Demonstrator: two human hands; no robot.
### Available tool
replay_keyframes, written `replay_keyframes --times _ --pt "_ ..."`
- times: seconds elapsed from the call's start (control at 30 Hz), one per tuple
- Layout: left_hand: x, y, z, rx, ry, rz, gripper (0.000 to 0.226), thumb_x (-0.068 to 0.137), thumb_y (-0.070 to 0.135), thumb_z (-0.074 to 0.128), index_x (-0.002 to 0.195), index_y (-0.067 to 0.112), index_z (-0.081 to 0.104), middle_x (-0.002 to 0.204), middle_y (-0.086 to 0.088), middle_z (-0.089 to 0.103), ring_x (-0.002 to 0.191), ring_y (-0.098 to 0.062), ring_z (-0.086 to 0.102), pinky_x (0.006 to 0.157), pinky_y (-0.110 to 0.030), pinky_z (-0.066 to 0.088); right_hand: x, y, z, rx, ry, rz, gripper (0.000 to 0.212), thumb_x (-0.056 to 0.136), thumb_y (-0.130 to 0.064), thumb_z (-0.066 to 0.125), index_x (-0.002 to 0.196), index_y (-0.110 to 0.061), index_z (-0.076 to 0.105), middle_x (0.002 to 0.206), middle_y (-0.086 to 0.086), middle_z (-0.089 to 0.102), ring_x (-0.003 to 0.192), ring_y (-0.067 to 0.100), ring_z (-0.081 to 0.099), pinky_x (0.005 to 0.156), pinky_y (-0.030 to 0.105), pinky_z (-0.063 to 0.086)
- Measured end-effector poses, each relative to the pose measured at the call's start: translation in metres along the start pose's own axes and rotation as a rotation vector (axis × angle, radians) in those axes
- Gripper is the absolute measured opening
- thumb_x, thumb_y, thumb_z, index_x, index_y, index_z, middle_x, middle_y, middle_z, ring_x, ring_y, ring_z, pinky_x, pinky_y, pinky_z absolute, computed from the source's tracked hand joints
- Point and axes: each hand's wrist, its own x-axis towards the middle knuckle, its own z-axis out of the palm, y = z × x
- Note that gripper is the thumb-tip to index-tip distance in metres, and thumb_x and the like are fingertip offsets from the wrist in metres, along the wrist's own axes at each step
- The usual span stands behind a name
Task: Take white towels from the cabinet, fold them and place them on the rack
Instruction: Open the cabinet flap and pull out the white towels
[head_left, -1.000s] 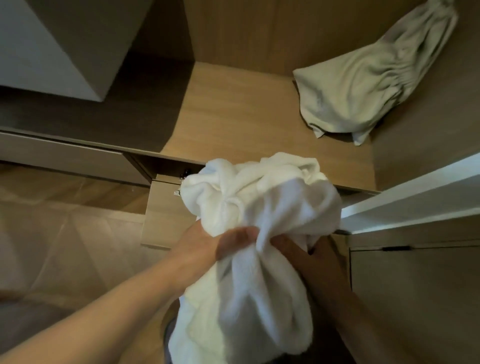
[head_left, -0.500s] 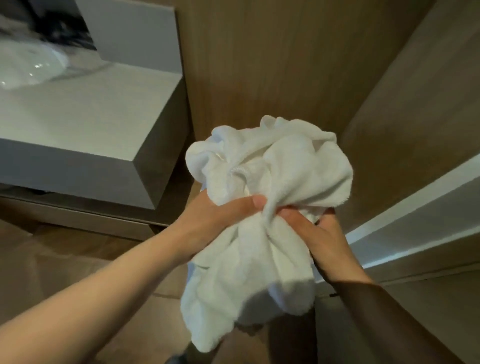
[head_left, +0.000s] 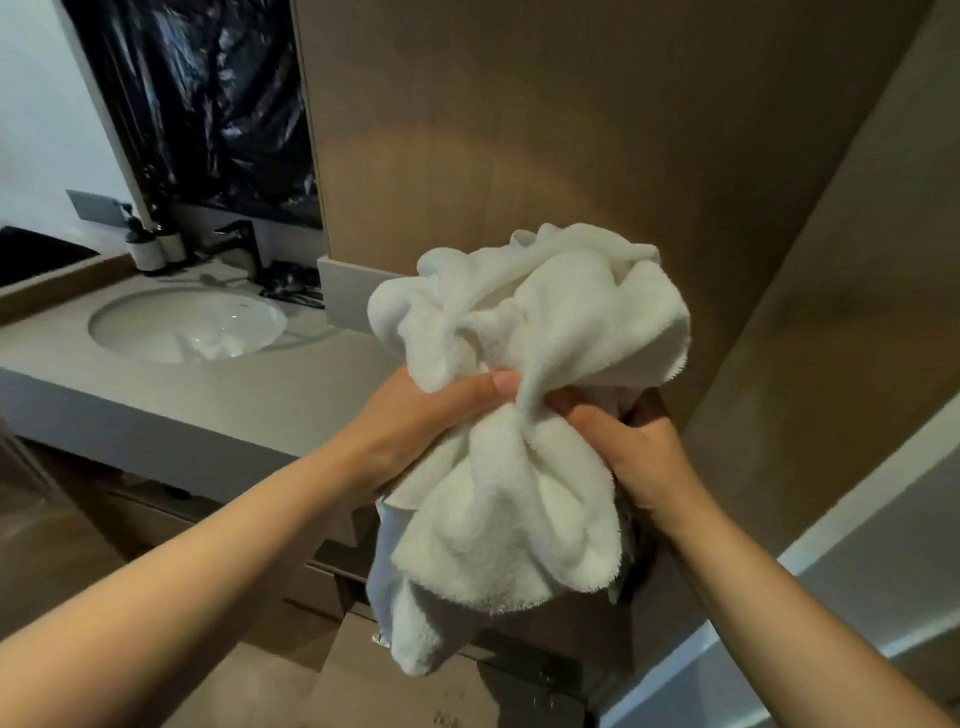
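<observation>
A crumpled white towel (head_left: 524, 415) is bunched in mid-air in front of a wooden cabinet panel (head_left: 571, 156). My left hand (head_left: 415, 421) grips it from the left, fingers curled across its gathered middle. From the right, my right hand (head_left: 628, 447) holds the same gathered part, its fingers dug into the cloth. The top of the towel balloons above both hands and the lower part hangs loose below them. No rack is in view.
A grey vanity counter (head_left: 218, 405) with a white oval sink (head_left: 187, 325) lies at the left, with a dark faucet (head_left: 241, 247) and soap bottles (head_left: 153, 249) behind it. An open cabinet door (head_left: 857, 312) stands at the right. Drawers sit below.
My view has lifted from the cabinet shelf with a grey-white towel to the sink counter. Both hands have kept their hold and raised the white towel in front of the panel.
</observation>
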Motion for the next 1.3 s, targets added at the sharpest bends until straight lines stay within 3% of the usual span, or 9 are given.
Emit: replay_keyframes --times 0.1,0.27,0.5,0.6,0.77,0.97,1.07,1.2,1.3 --pt "-0.005 0.017 -0.017 0.021 0.052 0.027 0.063 0.074 0.056 0.075 0.130 0.033 0.056 0.128 0.001 0.064 0.118 -0.024 0.061 0.100 -0.054 0.045 0.015 -0.010 0.017 0.027 -0.076 -0.048 0.066 0.064 -0.015 0.086 0.123 -0.001 0.060 0.110 0.011 0.072 0.101 0.021 0.070 0.075 0.029 0.055" --pt "-0.011 0.023 -0.061 0.018 0.117 0.031 0.058 0.077 0.055 0.073 0.127 0.030 0.059 0.127 -0.002 0.065 0.118 -0.025 0.061 0.102 -0.055 0.043 0.043 -0.016 0.059 0.065 -0.197 -0.049 0.084 0.063 -0.034 0.088 0.133 -0.006 0.051 0.122 0.008 0.068 0.114 0.023 0.064 0.087 0.036 0.055" --pt "0.000 0.003 -0.144 -0.009 0.182 0.003 0.048 0.073 0.057 0.076 0.115 0.038 0.066 0.119 0.001 0.069 0.111 -0.022 0.066 0.094 -0.046 0.049 0.099 -0.001 0.130 -0.105 -0.192 0.074 0.106 0.035 -0.088 0.072 0.111 -0.014 0.068 0.100 0.003 0.076 0.095 0.018 0.072 0.086 0.033 0.056" --pt "0.014 -0.007 -0.192 -0.030 0.192 -0.014 0.045 0.071 0.059 0.076 0.112 0.043 0.067 0.118 0.005 0.070 0.109 -0.018 0.067 0.087 -0.036 0.055 0.137 0.010 0.170 -0.075 -0.189 0.032 0.101 0.048 -0.085 0.069 0.125 -0.020 0.061 0.110 -0.004 0.074 0.101 0.012 0.070 0.081 0.021 0.056" --pt "0.046 -0.020 -0.275 -0.044 0.223 -0.054 0.045 0.068 0.059 0.076 0.111 0.049 0.065 0.119 0.009 0.069 0.109 -0.014 0.067 0.090 -0.040 0.052 0.207 0.024 0.235 -0.071 -0.166 0.017 0.080 0.072 -0.066 0.070 0.136 -0.022 0.053 0.121 -0.005 0.068 0.110 0.009 0.065 0.082 0.017 0.054" --pt "0.091 -0.044 -0.358 -0.040 0.232 -0.110 0.050 0.067 0.063 0.074 0.113 0.047 0.063 0.115 0.011 0.070 0.105 -0.011 0.068 0.078 -0.027 0.057 0.280 0.047 0.295 -0.069 -0.120 -0.060 0.057 0.078 -0.053 0.070 0.128 -0.028 0.056 0.115 -0.016 0.069 0.108 0.001 0.063 0.077 0.010 0.050" --pt "0.113 -0.066 -0.386 -0.021 0.251 -0.112 0.054 0.069 0.064 0.071 0.118 0.043 0.061 0.116 0.011 0.070 0.106 -0.010 0.067 0.077 -0.026 0.057 0.311 0.068 0.311 -0.087 -0.107 -0.039 0.066 0.079 -0.056 0.070 0.135 -0.027 0.051 0.124 -0.013 0.065 0.116 0.005 0.060 0.084 0.013 0.051" --pt "0.133 -0.103 -0.407 -0.028 0.295 -0.143 0.065 0.062 0.071 0.073 0.120 0.045 0.058 0.117 0.015 0.069 0.108 -0.008 0.066 0.087 -0.034 0.053 0.338 0.102 0.320 -0.137 -0.076 -0.002 0.086 0.072 -0.064 0.072 0.144 -0.030 0.040 0.140 -0.006 0.052 0.128 0.011 0.051 0.105 0.039 0.046" --pt "0.139 -0.128 -0.412 0.029 0.319 -0.163 0.052 0.061 0.075 0.069 0.109 0.060 0.057 0.111 0.027 0.067 0.100 0.005 0.065 0.076 -0.018 0.053 0.346 0.125 0.321 -0.165 -0.057 0.059 0.103 0.059 -0.072 0.071 0.146 -0.032 0.035 0.145 -0.005 0.047 0.131 0.014 0.048 0.107 0.043 0.044"
